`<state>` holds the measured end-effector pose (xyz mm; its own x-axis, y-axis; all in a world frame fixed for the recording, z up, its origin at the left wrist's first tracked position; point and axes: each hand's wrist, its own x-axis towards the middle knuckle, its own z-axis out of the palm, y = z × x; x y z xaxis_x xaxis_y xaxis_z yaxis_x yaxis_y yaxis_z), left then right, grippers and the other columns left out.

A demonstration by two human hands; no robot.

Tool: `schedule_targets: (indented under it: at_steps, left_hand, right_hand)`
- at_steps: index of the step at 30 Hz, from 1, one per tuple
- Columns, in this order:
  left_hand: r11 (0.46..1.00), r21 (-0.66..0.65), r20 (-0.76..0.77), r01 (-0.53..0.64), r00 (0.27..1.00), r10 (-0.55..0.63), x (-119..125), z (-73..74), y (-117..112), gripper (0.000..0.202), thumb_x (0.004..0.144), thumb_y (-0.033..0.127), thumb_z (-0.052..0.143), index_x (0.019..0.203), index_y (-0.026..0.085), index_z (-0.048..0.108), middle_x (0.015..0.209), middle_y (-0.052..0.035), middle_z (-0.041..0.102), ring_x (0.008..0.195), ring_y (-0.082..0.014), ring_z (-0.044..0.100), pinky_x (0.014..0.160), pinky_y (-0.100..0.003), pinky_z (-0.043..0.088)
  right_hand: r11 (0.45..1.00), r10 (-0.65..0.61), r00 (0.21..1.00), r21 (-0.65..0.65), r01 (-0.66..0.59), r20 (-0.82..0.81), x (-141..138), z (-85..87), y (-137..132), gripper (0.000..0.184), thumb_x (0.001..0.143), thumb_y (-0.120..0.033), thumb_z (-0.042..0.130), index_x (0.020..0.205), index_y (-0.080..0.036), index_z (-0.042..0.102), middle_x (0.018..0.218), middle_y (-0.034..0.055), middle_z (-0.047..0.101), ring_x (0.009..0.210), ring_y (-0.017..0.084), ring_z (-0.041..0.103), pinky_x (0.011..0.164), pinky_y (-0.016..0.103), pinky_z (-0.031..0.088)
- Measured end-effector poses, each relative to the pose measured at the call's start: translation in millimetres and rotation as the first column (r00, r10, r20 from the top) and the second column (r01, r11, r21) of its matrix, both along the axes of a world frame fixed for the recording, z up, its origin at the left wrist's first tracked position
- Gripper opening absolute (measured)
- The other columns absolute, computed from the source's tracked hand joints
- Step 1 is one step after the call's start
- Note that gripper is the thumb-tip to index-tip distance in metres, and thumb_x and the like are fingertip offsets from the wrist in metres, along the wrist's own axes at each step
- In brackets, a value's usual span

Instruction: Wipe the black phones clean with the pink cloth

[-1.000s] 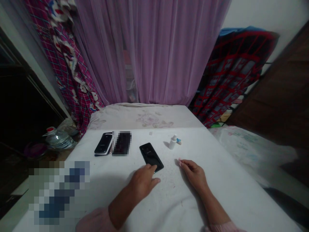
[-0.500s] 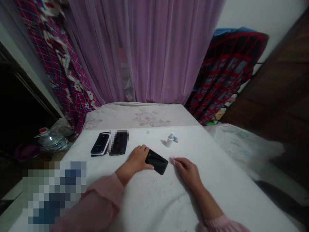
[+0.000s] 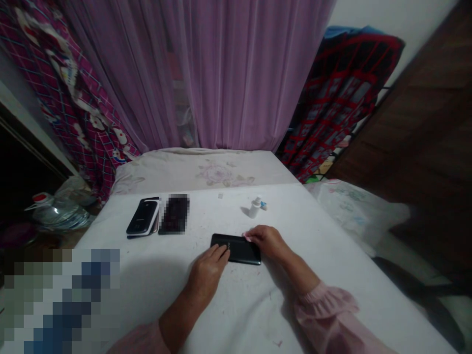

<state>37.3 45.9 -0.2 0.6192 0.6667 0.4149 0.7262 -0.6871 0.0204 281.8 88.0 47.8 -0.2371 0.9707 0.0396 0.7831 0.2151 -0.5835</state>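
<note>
A black phone (image 3: 236,248) lies flat and crosswise on the white table cover (image 3: 332,285). My left hand (image 3: 208,268) rests at its near left edge, fingers laid on it. My right hand (image 3: 267,242) touches its right end, fingers curled over the edge. Neither hand has lifted it. Both wrists show pink sleeves.
Two more dark phones (image 3: 143,217) lie side by side at the table's left, one blurred out. A small white bottle (image 3: 254,207) stands further back on the right. A purple curtain (image 3: 228,73) hangs behind. A water jug (image 3: 55,212) sits on the floor at left.
The black phone has been turned from slanted to crosswise. My right hand has moved left onto its right end, and my left hand has shifted to its near left edge.
</note>
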Motion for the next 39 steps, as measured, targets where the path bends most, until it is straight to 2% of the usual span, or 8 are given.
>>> schedule_targets:
  at_steps: [9, 14, 16, 19, 24, 28, 32, 39]
  left_hand:
    - [1.000, 0.029, 0.009, -0.012, 1.000, 0.011, 3, 3.9, -2, 0.035, 0.092, 0.006, 0.046, 0.120, 0.018, 0.065, 0.118, -0.0080, 0.071, 0.110, -0.0235, 0.066, 0.093, -0.037, 0.057]
    - [0.997, 0.066, 0.022, -0.027, 0.999, 0.026, 4, 3.3, -1, 0.032, 0.091, 0.007, 0.050, 0.116, 0.017, 0.066, 0.113, -0.0087, 0.072, 0.104, -0.0240, 0.068, 0.088, -0.037, 0.059]
    - [0.997, 0.072, 0.020, -0.020, 1.000, 0.019, 5, 5.2, -1, 0.031, 0.090, 0.007, 0.051, 0.116, 0.017, 0.066, 0.115, -0.0088, 0.071, 0.104, -0.0243, 0.068, 0.088, -0.037, 0.059]
    - [1.000, 0.008, 0.049, -0.007, 0.999, 0.007, 6, 11.4, 1, 0.026, 0.091, 0.013, 0.054, 0.114, 0.016, 0.067, 0.113, -0.0101, 0.071, 0.102, -0.0243, 0.067, 0.089, -0.039, 0.058]
    - [0.988, -0.150, 0.124, 0.021, 0.992, -0.003, 8, 21.2, 15, 0.047, 0.087, 0.034, 0.064, 0.130, 0.017, 0.056, 0.132, -0.0134, 0.060, 0.122, -0.0303, 0.056, 0.103, -0.048, 0.048]
    - [0.976, -0.214, 0.129, 0.029, 0.992, -0.001, 13, 22.1, 24, 0.051, 0.087, 0.038, 0.063, 0.132, 0.018, 0.052, 0.135, -0.0138, 0.057, 0.126, -0.0312, 0.052, 0.107, -0.050, 0.043]
    - [0.969, -0.248, 0.172, -0.007, 0.984, 0.052, 18, 22.1, 22, 0.048, 0.086, 0.035, 0.064, 0.130, 0.018, 0.054, 0.131, -0.0139, 0.058, 0.122, -0.0301, 0.053, 0.106, -0.050, 0.044]
    - [0.970, -0.239, 0.190, -0.046, 0.977, 0.093, 20, 16.9, 18, 0.050, 0.084, 0.033, 0.065, 0.130, 0.015, 0.053, 0.131, -0.0154, 0.058, 0.122, -0.0319, 0.052, 0.106, -0.052, 0.043]
  right_hand:
    - [0.974, 0.224, 0.975, -0.026, -0.224, 0.007, -89, 7.8, 39, 0.023, 0.084, -0.013, 0.062, 0.097, -0.023, 0.078, 0.101, 0.0042, 0.077, 0.097, 0.018, 0.071, 0.086, 0.024, 0.049]
    - [0.961, 0.271, 0.961, -0.045, -0.274, -0.058, -92, 10.9, 47, 0.020, 0.085, -0.019, 0.063, 0.096, -0.023, 0.078, 0.097, 0.0039, 0.078, 0.093, 0.019, 0.072, 0.082, 0.025, 0.051]
    - [0.977, 0.204, 0.967, -0.032, -0.211, -0.151, -69, 7.7, 41, 0.019, 0.084, -0.021, 0.062, 0.094, -0.023, 0.078, 0.097, 0.0042, 0.078, 0.090, 0.019, 0.072, 0.080, 0.026, 0.052]
    - [0.996, -0.084, 0.954, 0.002, 0.088, -0.287, -20, -3.8, 21, 0.020, 0.081, -0.026, 0.061, 0.089, -0.020, 0.078, 0.092, 0.0066, 0.077, 0.085, 0.021, 0.071, 0.077, 0.029, 0.052]
    - [0.878, -0.463, 0.811, -0.063, 0.474, -0.358, 31, -20.3, -16, 0.032, 0.078, -0.042, 0.059, 0.087, -0.017, 0.077, 0.076, 0.0059, 0.075, 0.071, 0.022, 0.069, 0.065, 0.029, 0.049]
    - [0.858, -0.510, 0.846, -0.022, 0.513, -0.155, 16, -14.7, -16, 0.025, 0.082, -0.035, 0.058, 0.092, -0.022, 0.077, 0.086, 0.0044, 0.077, 0.080, 0.022, 0.070, 0.071, 0.029, 0.048]
    - [0.887, -0.462, 0.885, 0.055, 0.459, 0.064, -7, -5.1, -10, 0.021, 0.086, -0.027, 0.058, 0.093, -0.025, 0.077, 0.097, 0.0042, 0.077, 0.091, 0.022, 0.070, 0.078, 0.028, 0.048]
    - [0.900, -0.435, 0.889, 0.038, 0.434, 0.142, -16, 1.5, -43, 0.028, 0.094, -0.034, 0.051, 0.095, -0.025, 0.077, 0.099, 0.0065, 0.077, 0.090, 0.022, 0.071, 0.074, 0.026, 0.047]
